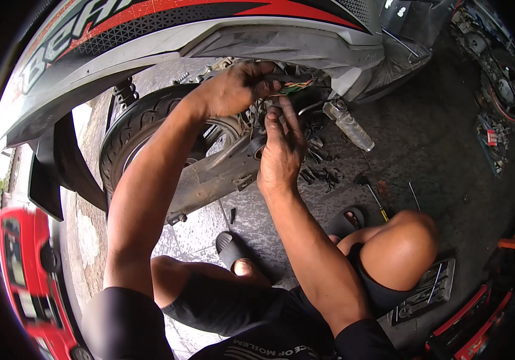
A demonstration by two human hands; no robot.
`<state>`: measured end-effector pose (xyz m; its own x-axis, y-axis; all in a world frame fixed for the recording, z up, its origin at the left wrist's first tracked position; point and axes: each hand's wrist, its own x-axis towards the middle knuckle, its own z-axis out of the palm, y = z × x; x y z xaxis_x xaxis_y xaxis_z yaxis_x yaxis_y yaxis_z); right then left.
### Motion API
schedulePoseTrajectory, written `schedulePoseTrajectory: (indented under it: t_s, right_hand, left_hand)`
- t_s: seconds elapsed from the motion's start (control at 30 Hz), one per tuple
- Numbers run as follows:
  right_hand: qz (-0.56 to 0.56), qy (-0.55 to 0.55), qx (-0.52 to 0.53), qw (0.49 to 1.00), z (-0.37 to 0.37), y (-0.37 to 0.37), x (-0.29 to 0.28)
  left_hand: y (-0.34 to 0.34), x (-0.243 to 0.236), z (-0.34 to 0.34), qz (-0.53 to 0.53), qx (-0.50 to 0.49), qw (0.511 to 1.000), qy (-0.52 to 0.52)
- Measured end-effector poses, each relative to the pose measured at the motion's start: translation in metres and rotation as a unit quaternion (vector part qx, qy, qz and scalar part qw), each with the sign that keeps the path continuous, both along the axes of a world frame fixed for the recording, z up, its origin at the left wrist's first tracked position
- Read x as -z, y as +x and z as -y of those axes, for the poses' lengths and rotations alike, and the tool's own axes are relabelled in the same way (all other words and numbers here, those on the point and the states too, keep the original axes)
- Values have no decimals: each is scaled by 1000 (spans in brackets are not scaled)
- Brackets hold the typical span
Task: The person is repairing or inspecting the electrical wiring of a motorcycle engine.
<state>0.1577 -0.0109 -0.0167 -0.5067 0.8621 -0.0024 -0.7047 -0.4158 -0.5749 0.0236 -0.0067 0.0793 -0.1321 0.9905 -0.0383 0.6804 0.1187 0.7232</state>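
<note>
Under the grey side panel (281, 37) of a scooter, my left hand (233, 90) is closed around a bundle of thin coloured wires (298, 86), green and orange among them. Bare wire ends fan out to the right of its darkened fingertips. Just below, my right hand (281, 150) points upward, its thumb and fingers drawn together close under the wires. What sits between those fingers is too small and dark to make out. Behind my forearms are the rear wheel (128, 129) and a dusty metal swingarm casing (209, 183). A metal cylindrical part (353, 129) hangs to the right.
On the floor lie a yellow-handled screwdriver (380, 204), a thin metal rod (413, 195) and a tray of tools (443, 279). A red tool box (467, 321) stands at lower right. Another motorcycle (500, 78) is at far right, a red car (29, 264) at left.
</note>
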Motion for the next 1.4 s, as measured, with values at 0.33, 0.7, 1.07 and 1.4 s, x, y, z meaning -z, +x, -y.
schedulePoseTrajectory:
  t_s: [0.33, 0.7, 1.07, 1.4]
  right_hand:
    - [5, 45, 1, 999, 5, -3, -2]
    - [50, -2, -3, 999, -5, -18, 0]
    - [-155, -190, -146, 958, -33, -39, 3]
    - [-66, -116, -7, 991, -33, -53, 2]
  left_hand:
    - [-1, -9, 14, -32, -88, 995, -22]
    - [-15, -12, 9, -75, -53, 996, -22]
    - [-30, -12, 1, 2, -80, 995, -57]
    - [-43, -5, 2, -201, 30, 979, 17]
